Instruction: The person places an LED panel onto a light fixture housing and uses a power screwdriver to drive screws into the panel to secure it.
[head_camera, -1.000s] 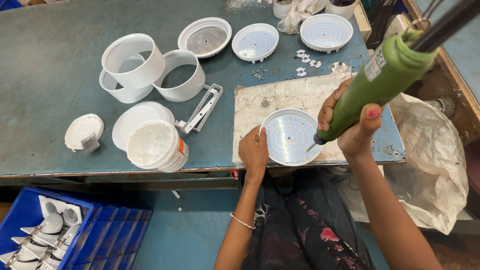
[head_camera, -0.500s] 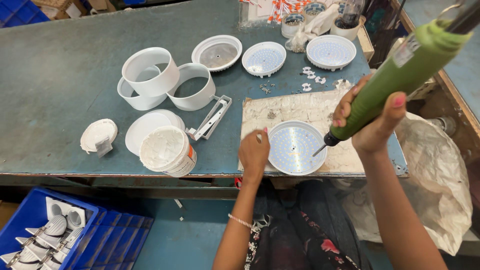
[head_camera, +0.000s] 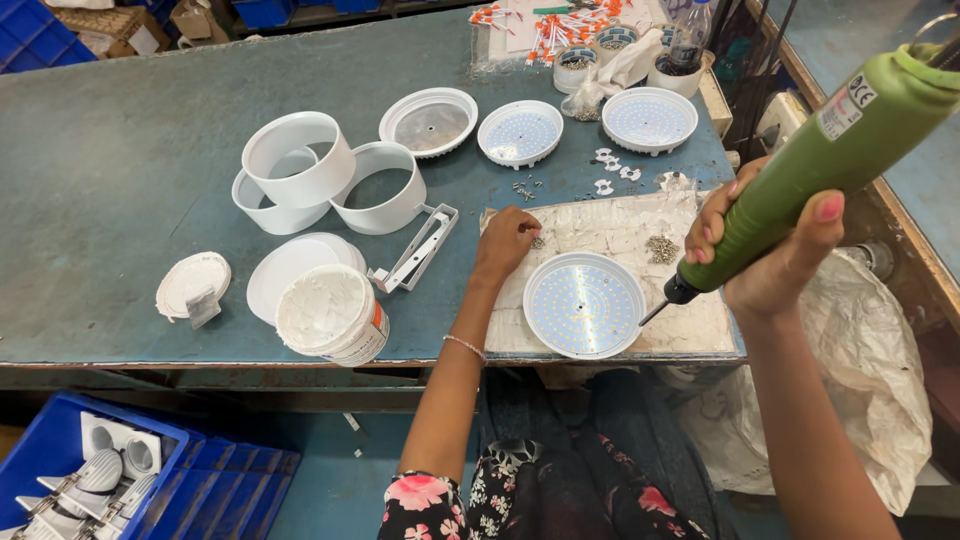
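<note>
I sit at a teal surface (head_camera: 120, 200), looking down at my two hands. My right hand (head_camera: 765, 245) is wrapped tight around a green electric screwdriver (head_camera: 830, 155), held slanted, its thin bit pointing toward eight o'clock and ending just beside the rim of a round white LED light disc (head_camera: 585, 305). The disc lies flat on a scuffed white work mat (head_camera: 620, 235) near the surface's front edge. My left hand (head_camera: 507, 245) rests on the mat at about ten o'clock from the disc, fingertips pinched over a few small screws (head_camera: 538, 241); I cannot tell whether it grips one. A second heap of screws (head_camera: 660, 248) lies at one o'clock from the disc. Further off toward nine o'clock stand white ring housings (head_camera: 300, 160) and an open tub of white paste (head_camera: 330, 312).
</note>
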